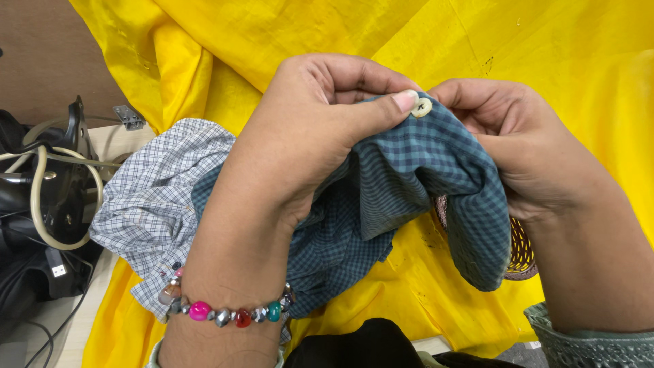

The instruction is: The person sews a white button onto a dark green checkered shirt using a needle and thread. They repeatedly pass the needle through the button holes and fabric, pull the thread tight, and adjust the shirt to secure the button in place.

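Yellow cloth (531,61) covers most of the tabletop; bare pale tabletop (68,327) shows only at the left edge, under black gear with a cream cable (41,204).

Light checked shirt (157,197) lies bunched toward the left edge, partly under the dark teal checked shirt (409,184), which is lifted off the cloth in both hands.

Left hand (300,136): clenched on a fold of the teal shirt, thumb tip pressed just beside the cream button (422,107). Beaded bracelet (231,313) on that wrist.

Right hand (524,150): grip closed on the same fold from the far side, fingers mostly behind the fabric.

Key relation: button sits at the top of the raised fold, between the two hands, touching the left thumb; the left hand is nearer.

Hidden: right fingertips; any buttonhole; a woven brown object (521,252) under the shirt, mostly covered. Needle or thread: cannot tell.
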